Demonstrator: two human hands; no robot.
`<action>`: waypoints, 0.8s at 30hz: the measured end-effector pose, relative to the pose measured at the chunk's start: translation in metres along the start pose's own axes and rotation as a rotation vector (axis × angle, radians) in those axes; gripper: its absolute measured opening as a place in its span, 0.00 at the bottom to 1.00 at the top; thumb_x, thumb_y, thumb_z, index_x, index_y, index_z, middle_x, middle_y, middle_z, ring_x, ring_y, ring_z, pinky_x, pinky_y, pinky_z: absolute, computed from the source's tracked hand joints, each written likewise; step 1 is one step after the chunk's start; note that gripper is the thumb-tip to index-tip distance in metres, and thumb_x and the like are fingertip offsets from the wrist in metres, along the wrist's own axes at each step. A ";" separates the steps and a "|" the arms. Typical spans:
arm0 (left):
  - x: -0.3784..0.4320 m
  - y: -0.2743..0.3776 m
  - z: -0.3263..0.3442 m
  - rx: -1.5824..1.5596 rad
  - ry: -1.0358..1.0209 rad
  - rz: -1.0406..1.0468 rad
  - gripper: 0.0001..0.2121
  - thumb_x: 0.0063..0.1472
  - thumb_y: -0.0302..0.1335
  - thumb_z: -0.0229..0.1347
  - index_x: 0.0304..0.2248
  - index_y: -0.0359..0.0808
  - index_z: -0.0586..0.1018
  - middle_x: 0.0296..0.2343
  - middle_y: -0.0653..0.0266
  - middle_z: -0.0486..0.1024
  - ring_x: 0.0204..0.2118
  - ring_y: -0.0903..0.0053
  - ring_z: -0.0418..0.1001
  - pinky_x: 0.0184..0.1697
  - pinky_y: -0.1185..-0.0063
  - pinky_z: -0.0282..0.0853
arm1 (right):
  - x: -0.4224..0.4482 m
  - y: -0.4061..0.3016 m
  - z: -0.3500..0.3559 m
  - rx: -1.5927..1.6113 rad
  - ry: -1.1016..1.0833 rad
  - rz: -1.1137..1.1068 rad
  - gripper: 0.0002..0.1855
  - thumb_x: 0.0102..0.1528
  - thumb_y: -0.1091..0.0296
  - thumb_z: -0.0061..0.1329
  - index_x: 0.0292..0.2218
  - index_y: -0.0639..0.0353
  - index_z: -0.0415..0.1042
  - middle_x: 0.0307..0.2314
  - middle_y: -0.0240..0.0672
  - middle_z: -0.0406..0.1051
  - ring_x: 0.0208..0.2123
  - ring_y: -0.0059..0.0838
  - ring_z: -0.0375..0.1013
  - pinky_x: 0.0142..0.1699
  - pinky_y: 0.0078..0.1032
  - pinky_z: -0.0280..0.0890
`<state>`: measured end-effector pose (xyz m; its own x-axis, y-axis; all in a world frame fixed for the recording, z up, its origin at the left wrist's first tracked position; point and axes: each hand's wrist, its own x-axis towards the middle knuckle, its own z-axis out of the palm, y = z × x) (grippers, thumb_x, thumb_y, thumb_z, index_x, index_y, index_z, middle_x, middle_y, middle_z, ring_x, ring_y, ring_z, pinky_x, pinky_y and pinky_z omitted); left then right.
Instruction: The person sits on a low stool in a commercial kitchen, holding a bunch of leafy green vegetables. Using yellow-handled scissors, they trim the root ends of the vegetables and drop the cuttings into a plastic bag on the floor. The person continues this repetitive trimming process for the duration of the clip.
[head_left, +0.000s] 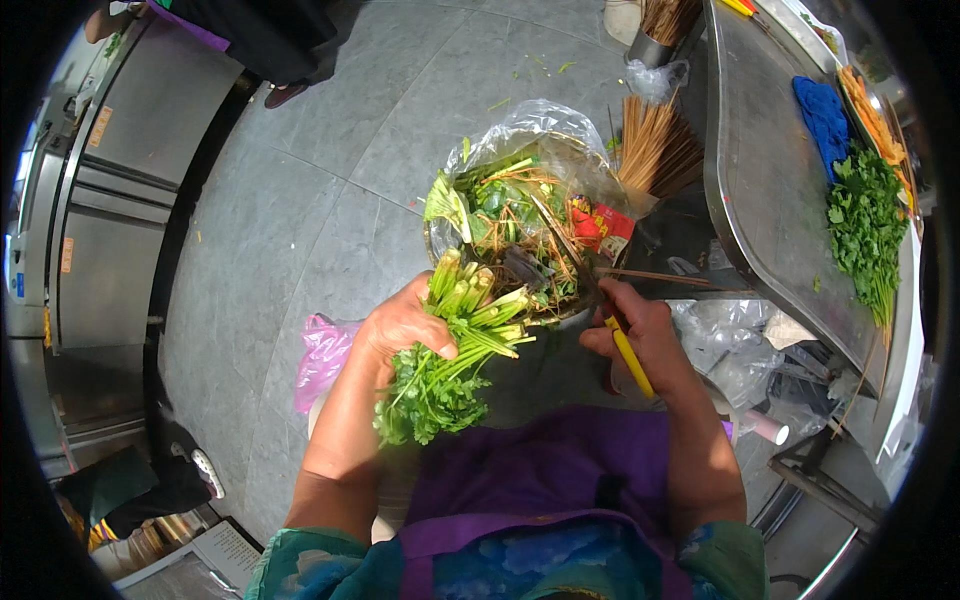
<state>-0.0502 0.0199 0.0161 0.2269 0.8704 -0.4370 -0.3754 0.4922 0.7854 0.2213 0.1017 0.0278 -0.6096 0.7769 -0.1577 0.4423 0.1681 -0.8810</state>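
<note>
My left hand (409, 319) grips a bunch of green herbs (450, 382), with the leaves hanging toward me and the cut stem ends pointing away. In my right hand (641, 330) is a pair of scissors (621, 349) with yellow and red handles; their blades point up and left over a round bin. The bin (433, 241), lined with a clear plastic bag (551, 116), stands beyond both hands and holds vegetable trimmings, roots and a red packet (600, 225). The stems lie just over the bin's near edge, left of the scissors, and the blades do not touch them.
A steel table (780, 150) on the right carries leafy herbs (866, 225) and a blue cloth (821, 120). Bundled wooden skewers (649, 142) stand beside the bin. A pink plastic bag (322, 356) lies left. Steel cabinets (142, 142) line the left; two other people stand there.
</note>
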 end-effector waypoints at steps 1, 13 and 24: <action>-0.001 0.000 -0.001 0.006 0.011 0.001 0.35 0.25 0.16 0.58 0.43 0.30 0.67 0.34 0.63 0.71 0.36 0.76 0.69 0.41 0.79 0.64 | 0.000 -0.001 0.000 -0.002 -0.008 0.012 0.30 0.39 0.60 0.58 0.42 0.63 0.61 0.19 0.37 0.63 0.22 0.19 0.61 0.28 0.19 0.60; -0.013 0.025 0.016 0.052 0.240 -0.138 0.34 0.25 0.17 0.55 0.42 0.32 0.69 0.33 0.64 0.72 0.31 0.79 0.70 0.35 0.83 0.64 | -0.002 -0.007 -0.003 0.038 -0.066 0.053 0.34 0.37 0.58 0.59 0.43 0.62 0.60 0.24 0.38 0.65 0.25 0.22 0.64 0.31 0.20 0.61; -0.004 0.012 0.006 0.052 0.221 -0.003 0.30 0.27 0.19 0.57 0.39 0.29 0.70 0.27 0.65 0.73 0.27 0.82 0.69 0.31 0.84 0.64 | -0.005 -0.013 -0.002 0.020 -0.151 0.010 0.34 0.35 0.57 0.60 0.42 0.60 0.62 0.26 0.39 0.65 0.25 0.27 0.65 0.30 0.22 0.61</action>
<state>-0.0497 0.0226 0.0300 0.0234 0.8540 -0.5198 -0.3267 0.4980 0.8033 0.2195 0.0962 0.0412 -0.6980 0.6780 -0.2305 0.4365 0.1477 -0.8875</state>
